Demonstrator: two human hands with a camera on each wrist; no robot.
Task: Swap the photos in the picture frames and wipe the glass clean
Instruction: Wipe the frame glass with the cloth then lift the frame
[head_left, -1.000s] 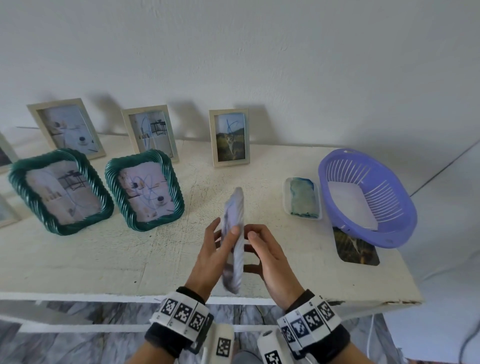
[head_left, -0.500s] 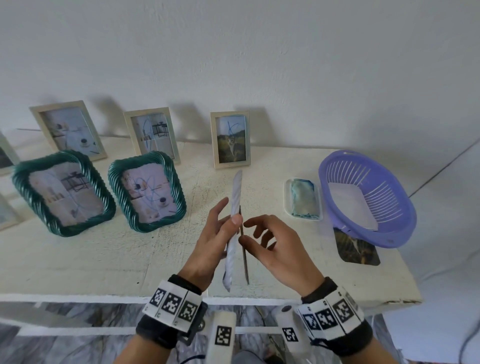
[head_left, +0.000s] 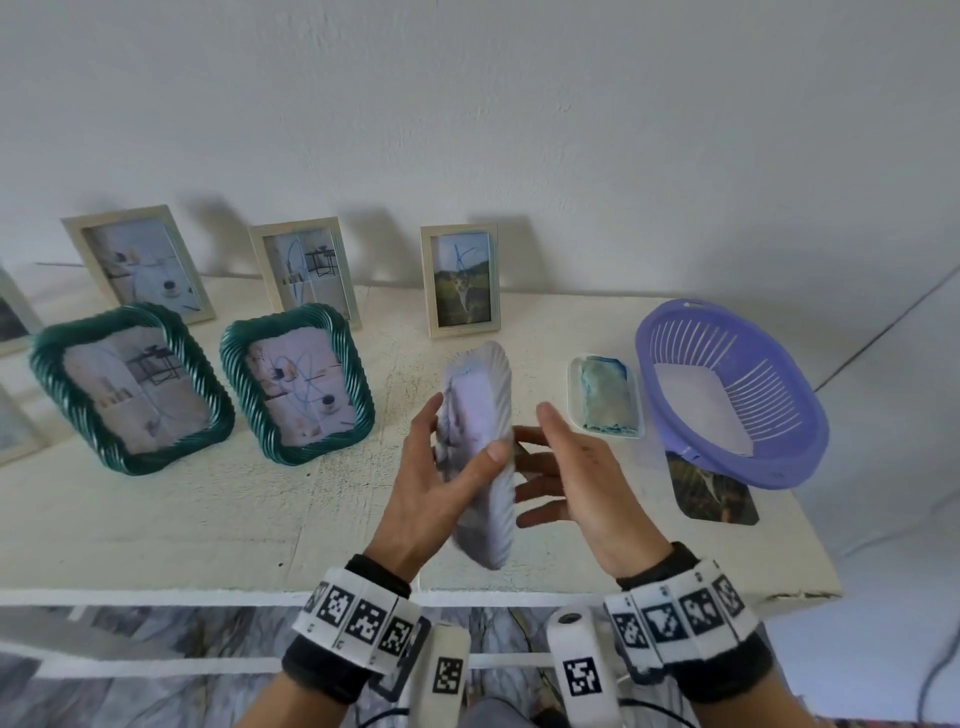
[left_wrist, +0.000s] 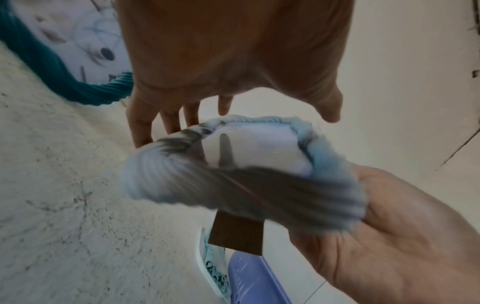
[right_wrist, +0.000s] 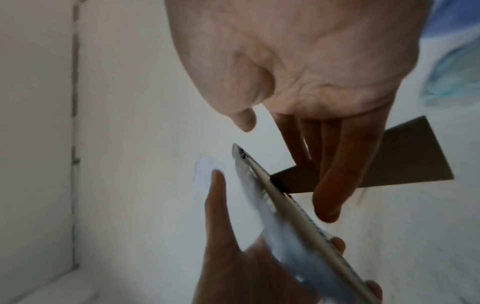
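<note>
A pale rope-edged picture frame (head_left: 480, 415) stands upright in the air above the table's front middle, its glass turned partly toward me. My left hand (head_left: 431, 483) grips it, thumb across the front rim and fingers behind. My right hand (head_left: 576, 483) is behind the frame with straight, spread fingers. In the right wrist view those fingers (right_wrist: 335, 185) lie against the brown fold-out stand (right_wrist: 389, 156) on the frame's back. The left wrist view shows the blurred frame (left_wrist: 254, 150) and the stand (left_wrist: 239, 236) poking out below it.
Two green rope-edged frames (head_left: 130, 387) (head_left: 298, 382) lean at the left. Three cream frames (head_left: 137, 262) (head_left: 306, 270) (head_left: 462, 280) stand by the wall. A cloth in a white tray (head_left: 608, 395), a purple basket (head_left: 727, 389) and a loose photo (head_left: 711, 488) sit at the right.
The frame has turned from edge-on to partly facing me. My right hand has shifted from the frame's near edge to behind it, with its fingers spread.
</note>
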